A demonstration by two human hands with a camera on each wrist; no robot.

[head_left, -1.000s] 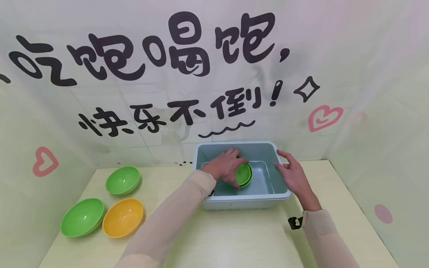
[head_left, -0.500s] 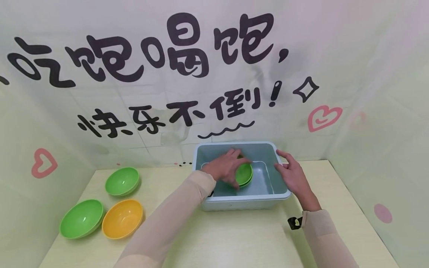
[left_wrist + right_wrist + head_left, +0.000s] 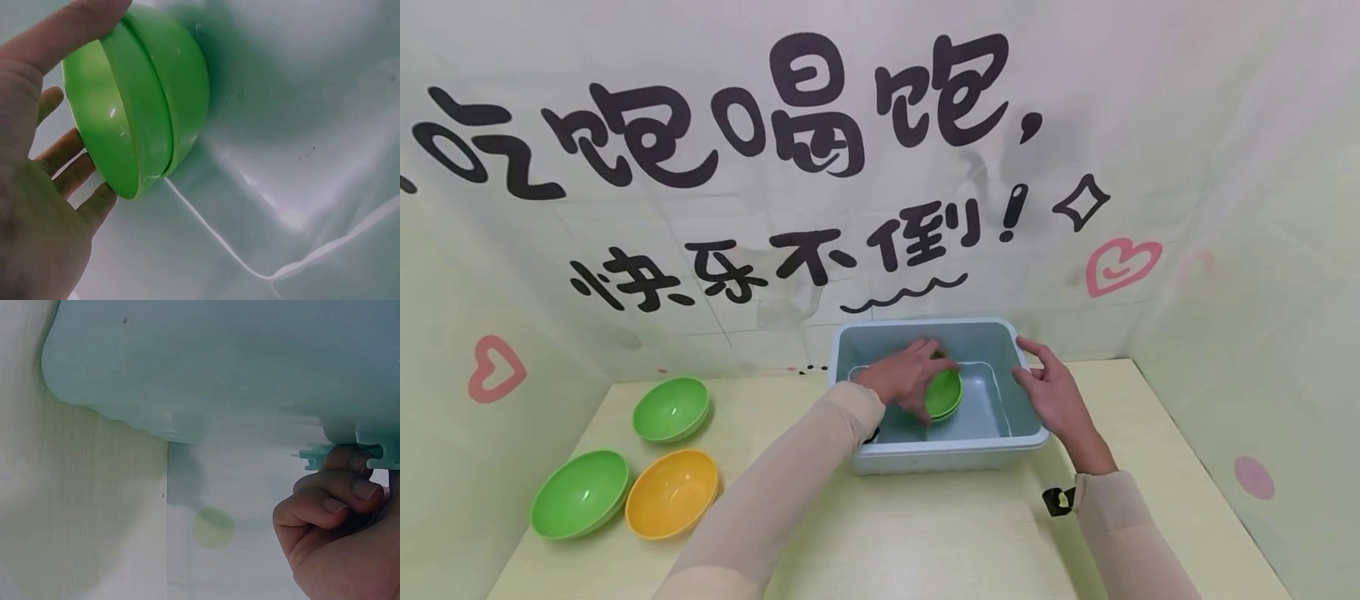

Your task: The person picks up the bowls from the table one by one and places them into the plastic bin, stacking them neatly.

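Observation:
Inside a light blue plastic tub (image 3: 951, 445), my left hand (image 3: 910, 373) spans a small green bowl (image 3: 944, 392), thumb on one side of the rim and fingers on the other. The left wrist view shows this upper bowl (image 3: 100, 119) sitting in a second green bowl (image 3: 178, 81); the thumb and fingers of the left hand (image 3: 47, 150) are at the upper bowl's rim. My right hand (image 3: 1060, 400) holds the tub's right rim. In the right wrist view, the curled fingers of the right hand (image 3: 337, 512) are under the rim's edge.
Left of the tub on the pale wooden table (image 3: 895, 542) lie a green bowl (image 3: 672, 408), a larger green bowl (image 3: 580, 494) and an orange bowl (image 3: 672, 494). A printed wall (image 3: 760, 192) rises right behind the tub, with side walls left and right.
The upper green bowl has shifted slightly against the lower one under my left hand. My right hand keeps its hold on the rim. The head view has drifted a little.

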